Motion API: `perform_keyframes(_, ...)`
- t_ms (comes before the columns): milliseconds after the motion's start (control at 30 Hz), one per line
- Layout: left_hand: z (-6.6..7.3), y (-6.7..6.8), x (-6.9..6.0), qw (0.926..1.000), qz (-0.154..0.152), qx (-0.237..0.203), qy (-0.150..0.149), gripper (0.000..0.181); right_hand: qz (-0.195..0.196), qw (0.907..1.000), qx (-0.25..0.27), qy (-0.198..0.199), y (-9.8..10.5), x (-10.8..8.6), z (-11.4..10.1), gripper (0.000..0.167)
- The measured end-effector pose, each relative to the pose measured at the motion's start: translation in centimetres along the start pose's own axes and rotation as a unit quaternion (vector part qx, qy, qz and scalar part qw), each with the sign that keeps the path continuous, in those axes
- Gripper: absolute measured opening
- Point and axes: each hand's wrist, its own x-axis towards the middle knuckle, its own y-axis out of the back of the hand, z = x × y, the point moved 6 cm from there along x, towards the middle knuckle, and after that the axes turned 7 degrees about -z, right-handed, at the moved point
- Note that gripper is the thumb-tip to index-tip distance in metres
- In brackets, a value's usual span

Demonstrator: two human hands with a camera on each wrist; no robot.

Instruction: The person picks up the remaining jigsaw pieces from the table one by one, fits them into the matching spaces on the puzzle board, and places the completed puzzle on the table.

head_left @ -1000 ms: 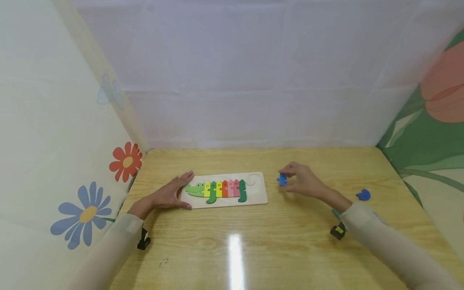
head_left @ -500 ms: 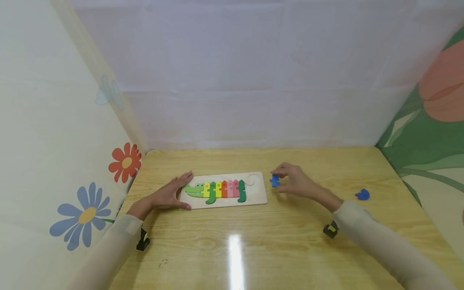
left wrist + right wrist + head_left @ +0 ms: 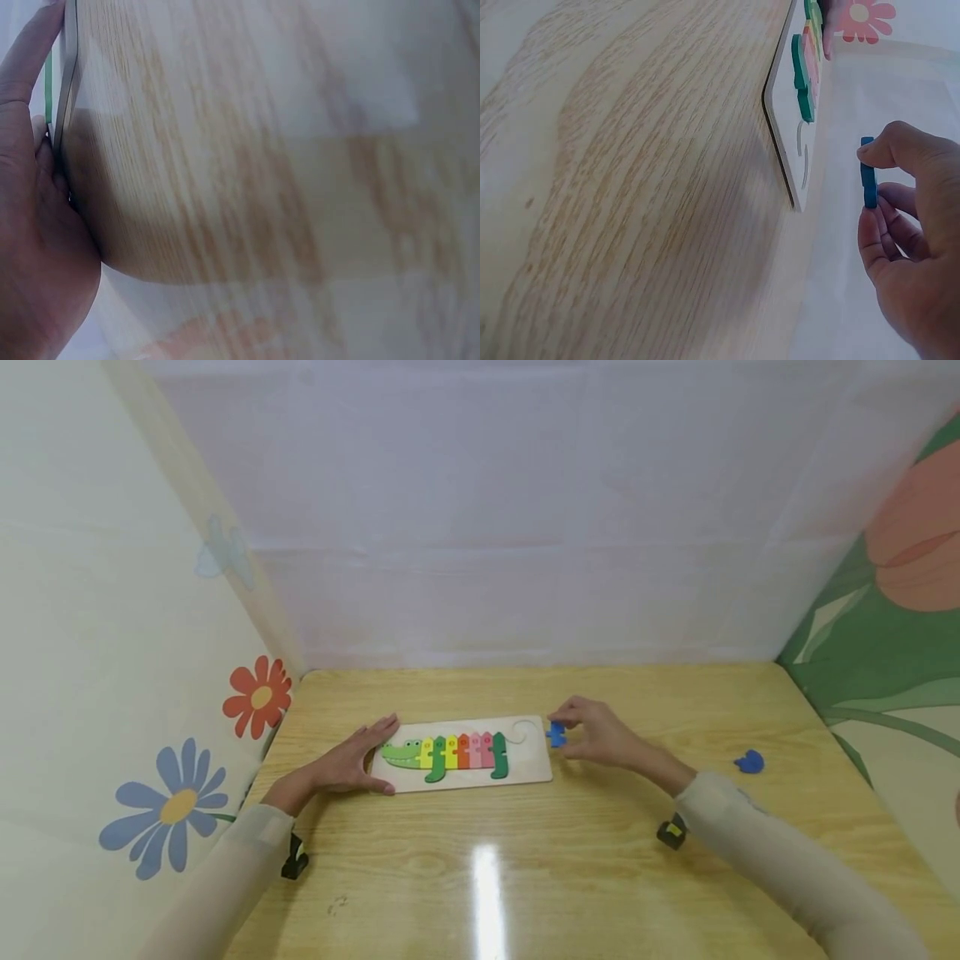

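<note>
While left hand (image 3: 342, 763) spans left end of puzzle board (image 3: 534, 768), thumb and fingers spread wide, colourful crocodile pieces (image 3: 465, 752) sit in row on board, curled outline (image 3: 529, 731) beyond them. At board's right edge, blue piece (image 3: 557, 734) pinched between thumb and fingers of right hand (image 3: 604, 737), held above table (image 3: 600, 877). Farther right, second blue piece (image 3: 751, 762) lies on table, well apart from board.

Puzzle board (image 3: 533, 764) sits on the table (image 3: 600, 860) — left hand (image 3: 348, 762) at its left end, right hand (image 3: 603, 737) by its right, loose piece (image 3: 751, 762) way right.
</note>
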Motion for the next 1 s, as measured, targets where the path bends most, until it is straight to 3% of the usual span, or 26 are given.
perform_keyframes(1000,0.1,0.0,0.0,0.9999,0.001,-0.009,0.006,0.122,-0.037,0.9993,-0.003,0.002,-2.4,2.1,-0.6,0.052)
